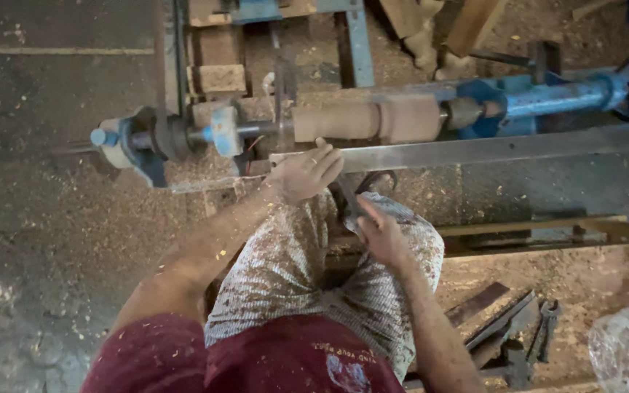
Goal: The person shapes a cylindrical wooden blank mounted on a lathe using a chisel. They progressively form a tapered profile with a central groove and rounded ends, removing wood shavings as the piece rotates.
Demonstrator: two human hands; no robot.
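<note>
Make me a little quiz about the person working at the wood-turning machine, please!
1. True or false: the wooden cylinder sits mounted on the blue lathe.
2. Which hand rests against the long metal tool rest? A) left hand B) right hand C) neither
3. Fill in: the right hand grips a dark turning ____ above the knee.

Key
1. True: it is held between the lathe's two ends.
2. A: the left hand lies at the rest, just below the cylinder.
3. Tool: a chisel, its tip pointing towards the wood and partly hidden by the left hand.
</note>
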